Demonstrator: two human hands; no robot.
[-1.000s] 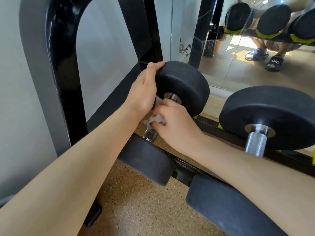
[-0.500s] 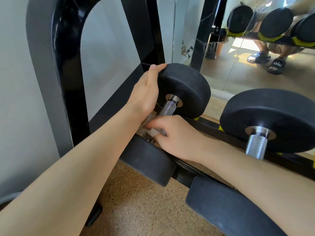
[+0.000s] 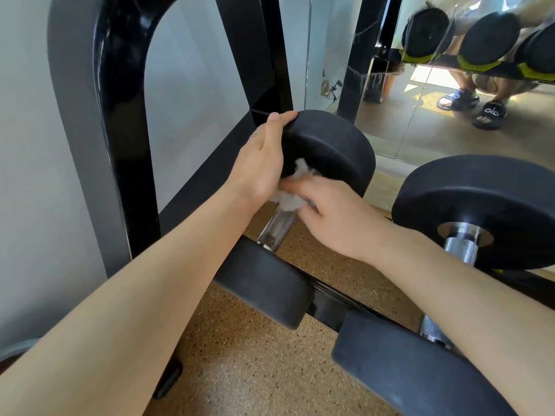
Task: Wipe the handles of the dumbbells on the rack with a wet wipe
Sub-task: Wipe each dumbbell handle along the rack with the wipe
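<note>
The near black rubber weight head [image 3: 264, 291] sits just below the right hand's grip, and the shiny metal handle with its rough pattern [image 3: 274, 228] runs up from it into that grip. The right hand [image 3: 339, 214] is closed on the crumpled white wet wipe [image 3: 289, 199], pressing it around the upper end of the handle, close to the far black round weight head [image 3: 330, 151]. The hand looks blurred, so it is likely rubbing fast.

The left hand [image 3: 264, 163] rests flat against the side of that far weight head, with its fingers lying open over the edge, just above the right hand's grip. It seems to be holding the dumbbell steady.

Some things could go wrong. The wipe is bunched up, so it could slip out of the fingers and fall to the speckled brown floor [image 3: 258, 370] below the grip. The dumbbell could roll on the black metal rack [image 3: 327, 310] if the left hand lets go. The underside of the handle cannot be seen, so it might get missed.

To the right of the grip, a second black dumbbell with a silver handle [image 3: 459, 250] waits, looking not yet wiped.
</note>
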